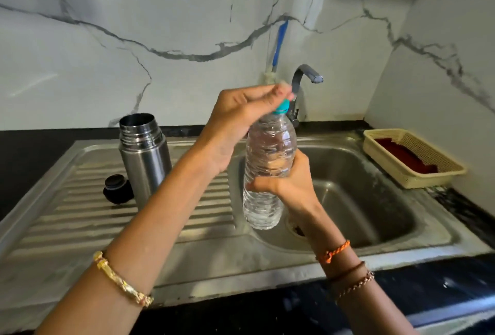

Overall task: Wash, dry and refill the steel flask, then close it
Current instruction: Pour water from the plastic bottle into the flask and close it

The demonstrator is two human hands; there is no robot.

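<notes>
Steel flask (144, 158) stood open on the drainboard's back edge while her left hand (241, 117) pinched the teal cap (281, 108) and her right hand (290, 182) gripped the thin plastic bottle (269, 171), likely to squirt water when opened.

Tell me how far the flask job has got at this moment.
Done, apparently: the steel flask stands open on the drainboard, its black cap beside it; whether it is washed or dry can't be confirmed. In hand: the right hand holds a plastic water bottle while the left hand grips its teal cap. Left: pouring, then closing the flask.
</notes>
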